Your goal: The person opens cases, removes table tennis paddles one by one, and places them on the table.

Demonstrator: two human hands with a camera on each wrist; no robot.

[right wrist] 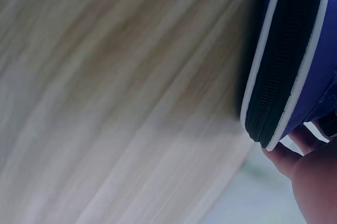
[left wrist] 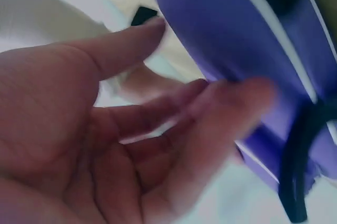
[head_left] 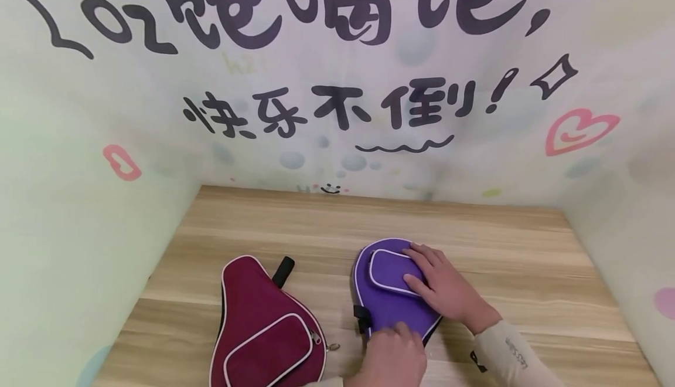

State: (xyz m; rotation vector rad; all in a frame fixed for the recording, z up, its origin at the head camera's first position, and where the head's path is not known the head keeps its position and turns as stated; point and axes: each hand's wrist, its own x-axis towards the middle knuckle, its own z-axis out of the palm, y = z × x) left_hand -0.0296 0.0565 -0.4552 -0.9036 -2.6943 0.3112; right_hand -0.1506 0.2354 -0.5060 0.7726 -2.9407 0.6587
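Observation:
A purple table tennis paddle case (head_left: 377,308) with white piping lies on the table, its rounded end away from me. My right hand (head_left: 448,284) rests on its right side, fingers spread over the small front pocket (head_left: 390,270). In the right wrist view, fingers (right wrist: 284,158) touch the case beside its black zipper (right wrist: 287,50). My left hand (head_left: 392,355) is at the narrow near end. The left wrist view shows it blurred, thumb apart from loosely bent fingers, with fingertips against or close to the purple fabric (left wrist: 210,29). A black strap (left wrist: 295,166) hangs beside it.
Left of the purple case lies a dark red paddle case (head_left: 248,305) with a front pocket, zipper pulls and a black strap (head_left: 283,271). The wood-grain table (head_left: 316,217) meets a printed wall (head_left: 295,70) at the back, with pale walls on both sides.

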